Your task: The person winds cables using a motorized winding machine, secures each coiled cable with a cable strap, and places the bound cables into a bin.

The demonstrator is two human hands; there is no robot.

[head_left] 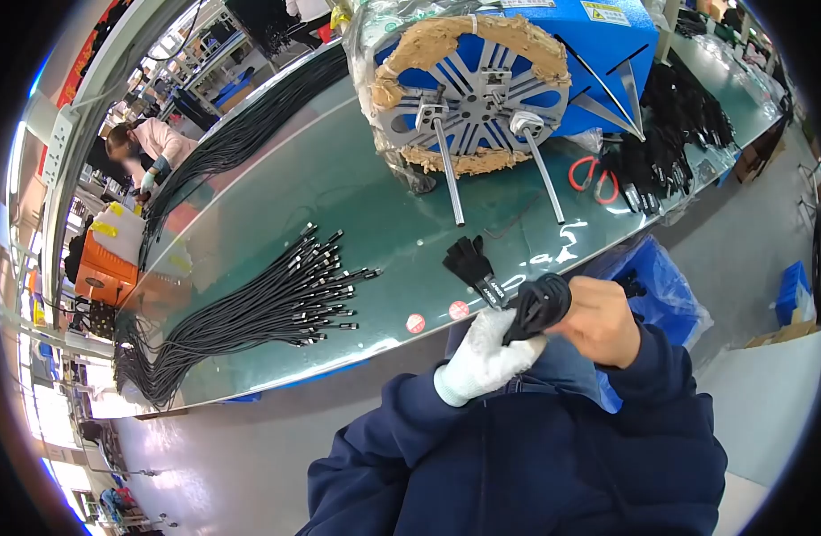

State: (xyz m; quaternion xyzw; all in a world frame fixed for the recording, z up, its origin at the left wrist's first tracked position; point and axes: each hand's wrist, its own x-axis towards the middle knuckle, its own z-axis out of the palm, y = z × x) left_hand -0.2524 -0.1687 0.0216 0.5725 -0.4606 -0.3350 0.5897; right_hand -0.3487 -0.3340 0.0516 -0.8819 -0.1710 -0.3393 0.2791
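A coiled black cable [546, 302] is held between my two hands, in front of my body near the bench edge. My left hand [486, 355], in a white glove, is closed around the coil's lower left side. My bare right hand [603, 323] has its fingers curled at the coil's right side; part of its grip is hidden. Just beyond the left hand lies a small bunch of black straps [471, 262] with white lettering. Farther left, a bundle of long black cables [250, 308] is spread out, its metal-tipped connectors pointing right.
A blue machine with a spoked winding wheel [482, 103] stands at the back, two metal rods [449, 174] sticking out toward me. Red-handled scissors [595, 179] and more black straps [665, 152] lie to its right. A blue plastic-lined bin [665, 286] sits below. A co-worker [151, 147] is across the bench.
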